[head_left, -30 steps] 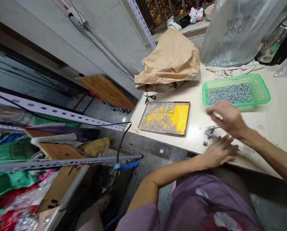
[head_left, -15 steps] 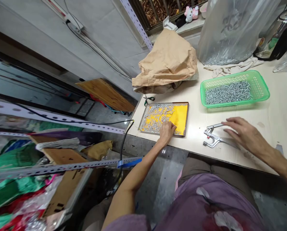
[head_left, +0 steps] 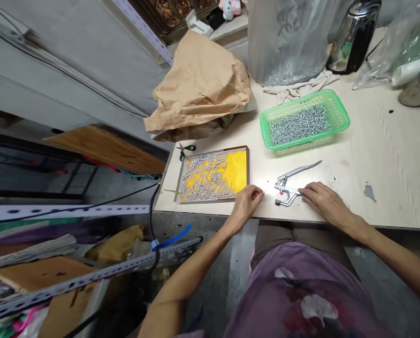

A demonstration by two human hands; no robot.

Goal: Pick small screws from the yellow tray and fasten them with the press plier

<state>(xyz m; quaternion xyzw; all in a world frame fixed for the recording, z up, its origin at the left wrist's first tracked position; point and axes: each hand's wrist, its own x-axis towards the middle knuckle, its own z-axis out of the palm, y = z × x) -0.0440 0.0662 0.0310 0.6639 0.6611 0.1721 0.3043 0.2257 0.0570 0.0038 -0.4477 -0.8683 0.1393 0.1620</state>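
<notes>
My left hand [head_left: 247,203] is just past the right front corner of a shallow tray [head_left: 248,164], its fingers pinched on something too small to make out. Small metal pieces [head_left: 213,180] lie over the tray's yellow bottom, mostly in its left and middle parts. Silver hand pliers [head_left: 290,188] with a spring lie on the table, handles spread and jaws toward my left hand. My right hand [head_left: 318,199] touches the lower handle with its fingertips; its fingers are closed round that handle's end. A green basket [head_left: 304,141] behind the pliers holds many small metal pieces.
Behind the tray is a crumpled brown paper bag [head_left: 202,80], with green-handled scissors [head_left: 186,149] in front of it. A large plastic bag [head_left: 290,42], a cloth [head_left: 301,89] and a kettle [head_left: 355,37] stand or lie at the back. The table [head_left: 389,155] ends close to my lap.
My left hand has left the tray and moved right, toward the pliers. My right hand has moved from the upper handle to the lower one. The view has shifted to the right.
</notes>
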